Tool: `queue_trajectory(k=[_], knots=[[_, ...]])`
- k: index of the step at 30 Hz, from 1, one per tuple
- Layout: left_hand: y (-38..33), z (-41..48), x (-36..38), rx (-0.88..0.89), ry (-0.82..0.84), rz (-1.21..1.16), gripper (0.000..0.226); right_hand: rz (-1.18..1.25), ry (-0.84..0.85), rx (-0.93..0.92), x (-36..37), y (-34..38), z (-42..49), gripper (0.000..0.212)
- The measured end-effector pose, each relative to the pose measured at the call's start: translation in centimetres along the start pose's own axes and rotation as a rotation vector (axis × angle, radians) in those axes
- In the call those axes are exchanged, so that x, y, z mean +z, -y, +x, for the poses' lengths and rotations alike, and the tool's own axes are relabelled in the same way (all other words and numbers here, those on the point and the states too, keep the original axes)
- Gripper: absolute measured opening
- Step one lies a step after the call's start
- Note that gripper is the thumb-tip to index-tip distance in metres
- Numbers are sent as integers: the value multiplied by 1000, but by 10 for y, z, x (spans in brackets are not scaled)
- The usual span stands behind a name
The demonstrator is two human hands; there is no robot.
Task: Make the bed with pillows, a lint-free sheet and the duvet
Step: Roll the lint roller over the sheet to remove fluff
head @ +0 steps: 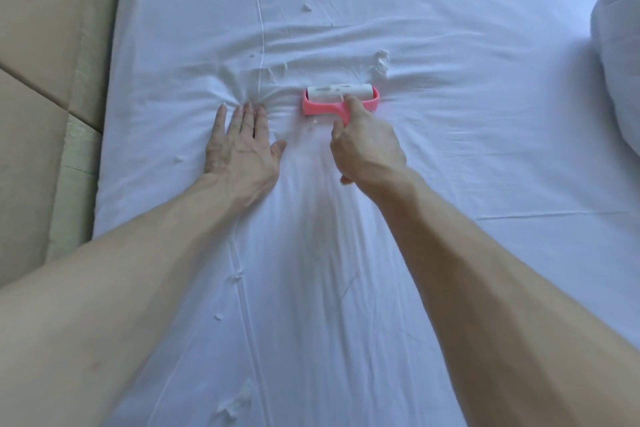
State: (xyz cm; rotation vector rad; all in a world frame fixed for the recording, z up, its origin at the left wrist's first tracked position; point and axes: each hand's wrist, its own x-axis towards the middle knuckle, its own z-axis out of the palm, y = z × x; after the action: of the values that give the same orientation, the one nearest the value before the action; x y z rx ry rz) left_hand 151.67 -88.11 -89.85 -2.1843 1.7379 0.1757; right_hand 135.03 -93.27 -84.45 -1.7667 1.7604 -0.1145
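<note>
Handle gripped tight in right hand [367, 146], pink lint roller [341, 99] pressed on white sheet [450, 149] mid-bed, barrel crosswise. Just beside, left hand [242, 146] flat, fingers straight, pinning sheet. Ahead, lint clump [382, 61] just beyond roller's right end, nearer right hand.

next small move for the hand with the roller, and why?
Probably push the lint roller forward and slightly right, over the lint clump. The right hand grips it with the roll down on the sheet. The clump lies just beyond its right end. The left hand presses flat on the sheet beside it, likely steadying the fabric.
</note>
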Motion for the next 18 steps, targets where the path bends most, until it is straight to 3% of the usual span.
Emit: queue_trajectory(k=[3, 6, 12, 15, 18], knots=[[-4, -2, 6, -40, 11, -13, 70, 22, 22, -54, -12, -6, -10, 52], [-7, -1, 3, -77, 7, 33, 69, 69, -73, -126, -22, -28, -46, 50], [-10, -31, -23, -16, 107, 2, 61, 126, -162, -114, -30, -79, -124, 51], [-28, -86, -29, 43, 27, -131, 51, 140, -177, -124, -28, -102, -157, 52], [-61, -164, -20, 124, -153, -361, 30, 167, -180, -172, -27, -134, -198, 53]])
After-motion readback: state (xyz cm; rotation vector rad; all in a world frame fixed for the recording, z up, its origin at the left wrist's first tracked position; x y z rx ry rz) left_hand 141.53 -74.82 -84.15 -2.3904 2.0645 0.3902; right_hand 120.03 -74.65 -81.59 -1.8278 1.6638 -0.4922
